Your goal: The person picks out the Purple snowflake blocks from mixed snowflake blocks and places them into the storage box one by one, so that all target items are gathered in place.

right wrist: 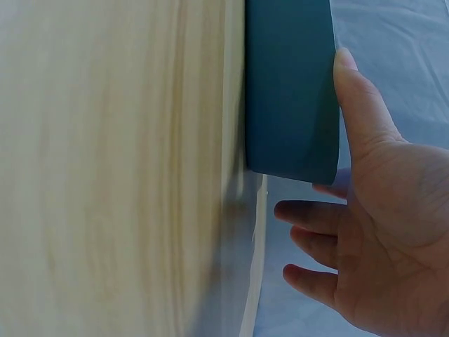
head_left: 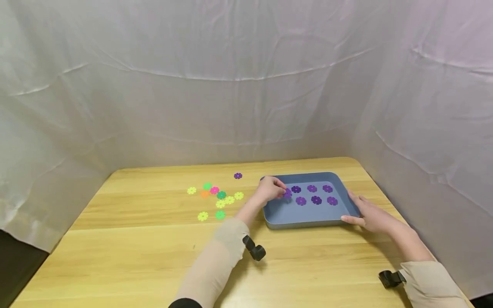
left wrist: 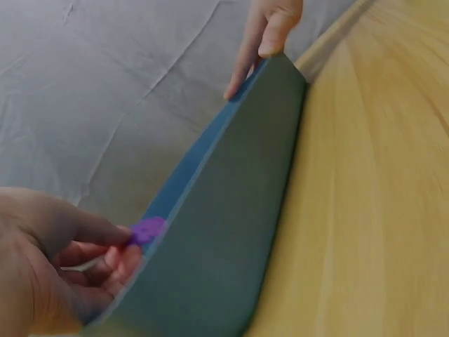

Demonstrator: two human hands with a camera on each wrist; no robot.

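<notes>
A blue-grey tray lies on the wooden table right of centre, with several purple flower discs in two rows inside. My left hand reaches over the tray's left wall and pinches a purple disc, also seen as the purple disc between my fingertips at the tray's wall. My right hand rests with straight fingers against the tray's right front corner; the thumb lies along the wall.
Loose yellow, green, pink and orange discs are scattered left of the tray, and one purple disc lies behind them. White cloth surrounds the table on three sides. The table's right edge runs close to the tray.
</notes>
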